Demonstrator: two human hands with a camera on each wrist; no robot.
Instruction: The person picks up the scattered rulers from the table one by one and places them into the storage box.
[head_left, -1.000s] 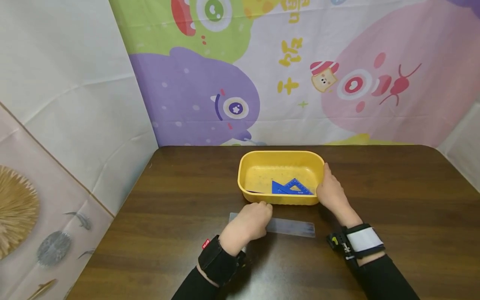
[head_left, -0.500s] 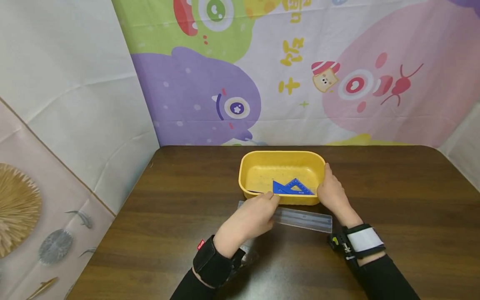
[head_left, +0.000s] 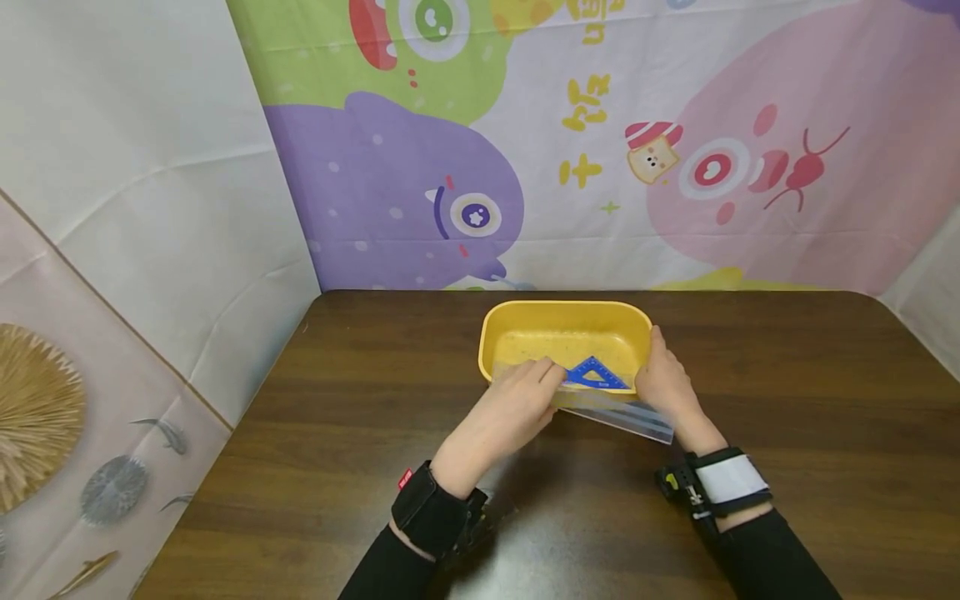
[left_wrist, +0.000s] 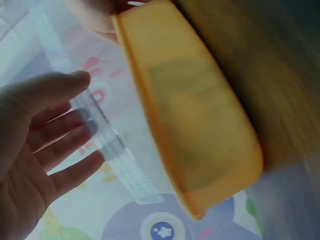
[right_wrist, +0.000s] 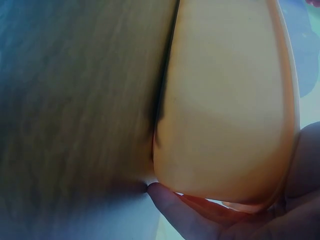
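My left hand point(head_left: 508, 408) pinches a clear plastic ruler point(head_left: 622, 417) between thumb and fingers, above the near rim of a yellow bin point(head_left: 566, 310). The left wrist view shows the ruler point(left_wrist: 117, 145) slanting across the fingertips, apart from the bin's wall point(left_wrist: 195, 115). My right hand point(head_left: 666, 379) grips the bin's right end, its thumb and fingers at the wall point(right_wrist: 225, 100) in the right wrist view. Inside the bin a blue set square point(head_left: 596, 372) lies against the near side, partly covered by the left hand and ruler.
The bin stands toward the back of a dark wooden table point(head_left: 360, 400). Behind it hangs a cartoon-printed cloth point(head_left: 420, 192), and a pale cloth point(head_left: 180, 192) borders the left side. Both wrists wear black straps.
My left hand has lifted the ruler from the table and carried it forward and right to the bin's near rim. My right hand has stayed on the bin's end.
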